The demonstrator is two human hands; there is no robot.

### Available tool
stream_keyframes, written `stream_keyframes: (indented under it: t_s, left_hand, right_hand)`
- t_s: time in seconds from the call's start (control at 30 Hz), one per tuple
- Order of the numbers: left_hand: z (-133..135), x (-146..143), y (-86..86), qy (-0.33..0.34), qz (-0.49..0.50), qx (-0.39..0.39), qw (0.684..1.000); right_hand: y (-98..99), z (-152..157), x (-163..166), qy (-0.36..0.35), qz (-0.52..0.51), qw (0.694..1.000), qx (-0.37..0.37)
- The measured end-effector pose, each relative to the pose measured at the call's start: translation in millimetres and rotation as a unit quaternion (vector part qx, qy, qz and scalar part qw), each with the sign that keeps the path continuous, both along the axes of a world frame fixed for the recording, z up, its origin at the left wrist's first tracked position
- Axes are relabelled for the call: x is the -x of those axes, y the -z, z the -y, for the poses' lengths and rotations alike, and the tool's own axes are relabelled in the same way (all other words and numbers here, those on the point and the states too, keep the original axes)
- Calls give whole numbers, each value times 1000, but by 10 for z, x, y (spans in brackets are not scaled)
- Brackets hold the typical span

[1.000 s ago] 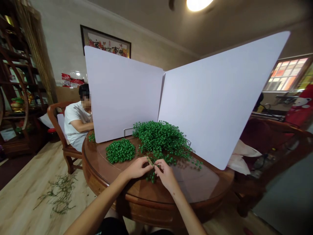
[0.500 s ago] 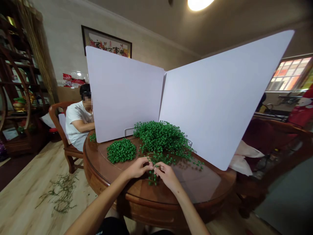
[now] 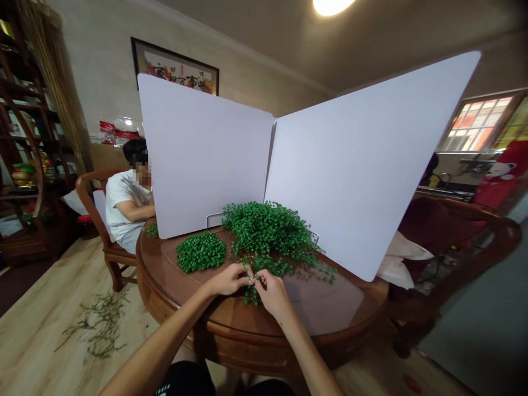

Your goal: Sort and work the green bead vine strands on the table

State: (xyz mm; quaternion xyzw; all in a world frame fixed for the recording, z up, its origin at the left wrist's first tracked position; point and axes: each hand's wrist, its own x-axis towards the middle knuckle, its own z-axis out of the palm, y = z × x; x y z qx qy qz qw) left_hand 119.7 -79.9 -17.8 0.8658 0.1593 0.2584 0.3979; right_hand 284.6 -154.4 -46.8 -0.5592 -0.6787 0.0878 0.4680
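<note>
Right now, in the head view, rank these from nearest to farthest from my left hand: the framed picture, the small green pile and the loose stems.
From your left hand:
1. Small green pile: on the table, just beyond and left.
2. Loose stems: on the floor, left of the table.
3. Framed picture: up on the back wall.

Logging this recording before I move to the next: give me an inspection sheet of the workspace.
Surface: curved wooden table, glossy top.
Job's things: large heap of green berries on stems; smaller berry pile to its left; green sprig at the hands.
Clutter: thin stems on the floor, left.
Grip: left hand and right hand pinch the green sprig.
Cables: nothing seen.
Surroundings: white panels behind the berries; seated person at left.
</note>
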Motion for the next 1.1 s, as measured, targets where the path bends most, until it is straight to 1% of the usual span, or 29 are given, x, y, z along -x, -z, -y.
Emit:
stream_keyframes:
  t_s: [0.1,0.17,0.23,0.3,0.33,0.4,0.47,0.53,0.6,0.67,0.8,1.0,1.1]
  left_hand:
    - [3,7,-13,18,0,21,1000]
    - [13,21,-22,21,5,50,999]
    - [16,37,-23,3,19,83,996]
    - [-1,44,-8,-20,30,95,995]
    - [-19,42,4,-31,34,86,995]
    - [-71,28,38,-71,41,36,996]
    - [-127,9,74,-159,46,-42,985]
    - [-170,-2,104,-263,29,-132,955]
    - [-194,-5,121,-333,-15,-206,920]
    - [-206,1,125,-361,-65,-258,894]
    - [-241,38,111,-366,-145,-319,862]
    - [-319,123,114,-438,-213,-346,802]
    - [-326,145,107,-464,-217,-345,786]
  right_hand:
    - [36,-7,11,0,25,1000,5]
    - [57,-21,-2,18,22,1000,-4]
    - [59,-31,-28,29,-9,1000,-1]
    - [39,-27,-56,7,-71,997,17]
    - [24,-20,-67,-15,-102,994,28]
    - [-1,-3,-83,-54,-151,986,40]
    - [-5,4,-96,-67,-182,980,43]
    - [16,-4,-113,-60,-213,974,46]
    - [52,-24,-136,-41,-242,968,47]
    - [84,-43,-158,-24,-261,964,46]
    - [110,-58,-177,-23,-269,962,46]
    - [107,-44,-179,-24,-266,962,52]
    - [108,-33,-180,-25,-265,963,52]
